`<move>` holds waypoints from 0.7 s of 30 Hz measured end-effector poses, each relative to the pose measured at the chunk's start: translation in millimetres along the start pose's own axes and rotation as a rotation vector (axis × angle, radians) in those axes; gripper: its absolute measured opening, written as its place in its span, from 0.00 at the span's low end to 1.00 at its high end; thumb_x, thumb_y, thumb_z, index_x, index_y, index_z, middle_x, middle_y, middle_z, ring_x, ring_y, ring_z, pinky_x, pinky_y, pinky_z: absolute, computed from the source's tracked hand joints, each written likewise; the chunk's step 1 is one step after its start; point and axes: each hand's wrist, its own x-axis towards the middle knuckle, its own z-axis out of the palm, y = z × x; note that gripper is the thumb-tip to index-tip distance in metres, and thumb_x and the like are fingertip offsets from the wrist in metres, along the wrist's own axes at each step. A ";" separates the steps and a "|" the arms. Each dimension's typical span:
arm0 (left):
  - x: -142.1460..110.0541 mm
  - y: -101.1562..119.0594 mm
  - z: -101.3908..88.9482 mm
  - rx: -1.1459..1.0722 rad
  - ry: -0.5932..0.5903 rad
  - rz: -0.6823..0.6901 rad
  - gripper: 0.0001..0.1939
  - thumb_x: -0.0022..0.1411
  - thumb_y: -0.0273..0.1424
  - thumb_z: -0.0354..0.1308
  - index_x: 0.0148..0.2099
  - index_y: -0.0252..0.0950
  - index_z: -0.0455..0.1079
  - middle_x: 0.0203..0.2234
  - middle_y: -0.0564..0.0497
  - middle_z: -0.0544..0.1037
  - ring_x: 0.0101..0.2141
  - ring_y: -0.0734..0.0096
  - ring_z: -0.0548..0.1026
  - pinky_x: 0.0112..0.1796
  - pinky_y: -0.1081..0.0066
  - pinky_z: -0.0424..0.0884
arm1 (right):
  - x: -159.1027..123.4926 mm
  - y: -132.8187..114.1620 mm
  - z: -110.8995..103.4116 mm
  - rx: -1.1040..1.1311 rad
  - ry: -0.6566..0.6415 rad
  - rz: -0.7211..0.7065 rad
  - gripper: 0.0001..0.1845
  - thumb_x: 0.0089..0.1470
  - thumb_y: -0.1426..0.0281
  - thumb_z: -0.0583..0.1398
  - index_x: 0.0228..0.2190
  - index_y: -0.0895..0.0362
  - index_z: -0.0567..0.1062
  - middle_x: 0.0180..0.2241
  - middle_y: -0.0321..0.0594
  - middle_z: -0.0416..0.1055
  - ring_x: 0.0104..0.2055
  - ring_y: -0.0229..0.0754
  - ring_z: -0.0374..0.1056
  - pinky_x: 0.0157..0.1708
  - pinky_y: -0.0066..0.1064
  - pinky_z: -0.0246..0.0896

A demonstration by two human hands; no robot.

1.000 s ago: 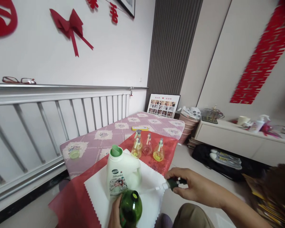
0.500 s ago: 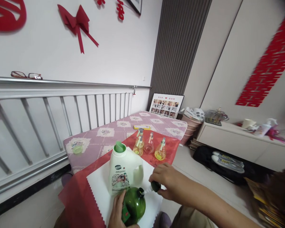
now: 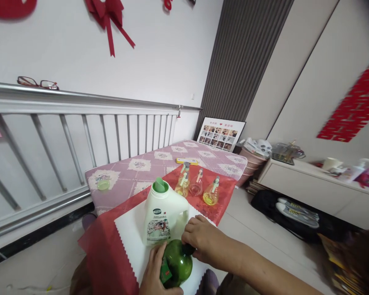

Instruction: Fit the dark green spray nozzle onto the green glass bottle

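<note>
A round green bottle (image 3: 178,264) leans in my left hand (image 3: 155,272), whose fingers wrap its side by the label. My right hand (image 3: 203,239) is closed on a dark cap (image 3: 188,248), which sits against the bottle's neck; the neck itself is hidden. Just beyond stands a pale green detergent jug (image 3: 158,211) with an open green spout and a handle on its right. Under both lies a white sheet (image 3: 126,223) with zigzag edges, on a red cloth (image 3: 103,246).
Several clear spray bottles, one with yellow liquid (image 3: 210,196), stand behind the jug. A light green cap (image 3: 103,185) and a yellow box (image 3: 187,161) lie on the patterned tablecloth (image 3: 135,166). A radiator (image 3: 123,135) runs along the left wall.
My right hand has moved left, bringing the cap from beside the bottle onto its neck. The white piece between cap and neck is out of sight. The view has shifted slightly.
</note>
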 end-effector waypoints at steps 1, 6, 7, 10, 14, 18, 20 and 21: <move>-0.3 0.5 0.0 0.006 -0.009 -0.003 0.59 0.34 0.20 0.69 0.70 0.38 0.55 0.67 0.36 0.60 0.69 0.44 0.59 0.69 0.50 0.55 | 1.9 0.4 1.4 -0.009 -0.006 -0.008 0.10 0.49 0.73 0.66 0.36 0.53 0.78 0.40 0.43 0.80 0.46 0.50 0.69 0.47 0.41 0.54; -2.4 5.3 -0.8 0.034 -0.012 -0.016 0.58 0.35 0.21 0.67 0.71 0.36 0.55 0.67 0.35 0.60 0.68 0.44 0.60 0.69 0.52 0.57 | 5.6 1.1 0.0 0.005 -0.041 0.002 0.09 0.50 0.72 0.67 0.37 0.54 0.79 0.40 0.43 0.81 0.45 0.50 0.71 0.47 0.40 0.55; -2.7 6.2 -0.9 0.035 -0.010 -0.015 0.58 0.35 0.21 0.67 0.71 0.36 0.55 0.67 0.36 0.61 0.68 0.43 0.60 0.68 0.52 0.57 | 5.6 0.9 -1.4 0.013 -0.051 0.012 0.10 0.49 0.71 0.67 0.37 0.54 0.79 0.40 0.44 0.81 0.45 0.51 0.71 0.47 0.40 0.55; -3.1 7.3 -1.2 0.034 -0.013 -0.007 0.58 0.35 0.20 0.67 0.71 0.36 0.55 0.66 0.36 0.61 0.68 0.42 0.61 0.68 0.50 0.58 | 5.4 -1.2 -6.4 0.006 -0.095 0.051 0.12 0.49 0.68 0.69 0.38 0.57 0.81 0.39 0.47 0.83 0.45 0.54 0.74 0.47 0.42 0.56; -2.7 7.4 -1.5 0.042 -0.028 -0.019 0.58 0.35 0.20 0.67 0.71 0.35 0.55 0.66 0.34 0.60 0.68 0.41 0.61 0.68 0.48 0.58 | 4.8 -4.8 -12.2 -0.004 -0.123 0.118 0.11 0.56 0.63 0.67 0.35 0.59 0.83 0.35 0.52 0.84 0.43 0.56 0.77 0.46 0.44 0.58; -1.8 10.5 -2.9 0.048 -0.045 -0.024 0.58 0.35 0.21 0.67 0.71 0.33 0.54 0.66 0.33 0.60 0.68 0.43 0.61 0.68 0.51 0.57 | 3.3 -4.6 -13.0 0.038 -0.119 0.135 0.18 0.53 0.60 0.69 0.42 0.58 0.82 0.39 0.52 0.84 0.45 0.59 0.77 0.48 0.47 0.59; -1.6 13.0 -3.5 0.041 -0.036 -0.026 0.58 0.35 0.21 0.67 0.71 0.33 0.53 0.66 0.34 0.61 0.67 0.43 0.61 0.68 0.52 0.57 | 2.7 -3.7 -11.1 0.072 -0.099 0.128 0.27 0.45 0.63 0.73 0.48 0.57 0.79 0.43 0.51 0.82 0.48 0.60 0.75 0.50 0.49 0.59; -1.5 14.4 -3.7 0.036 -0.034 -0.031 0.58 0.35 0.21 0.67 0.71 0.33 0.54 0.66 0.35 0.61 0.67 0.43 0.61 0.68 0.52 0.57 | 2.8 -3.6 -10.2 0.080 -0.090 0.126 0.28 0.43 0.66 0.73 0.48 0.57 0.78 0.44 0.51 0.82 0.49 0.59 0.74 0.50 0.49 0.59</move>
